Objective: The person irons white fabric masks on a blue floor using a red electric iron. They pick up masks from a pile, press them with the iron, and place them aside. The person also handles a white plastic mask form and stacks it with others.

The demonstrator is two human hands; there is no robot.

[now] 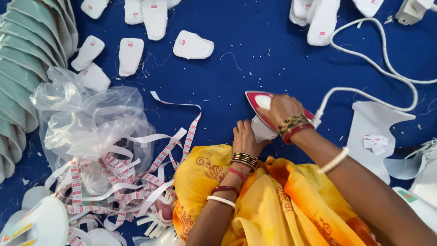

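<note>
My right hand [281, 108] grips the handle of a red and white clothes iron [257, 100] and presses it down on a small white fabric piece [263, 131]. My left hand [244, 139] holds that white piece flat on the blue surface [255, 59], just in front of the iron's sole. Both wrists wear bangles. Yellow-orange cloth [273, 200] covers my lap beneath my arms. The iron's white cord [378, 68] runs right and loops toward the top right corner.
Several white padded pieces [192, 45] with small red tags lie scattered along the top. A stack of pale green pieces [22, 59] stands at left. A crumpled clear plastic bag [91, 123] and tangled red-printed label strips [123, 182] lie lower left. A white fabric cutout [373, 132] lies right.
</note>
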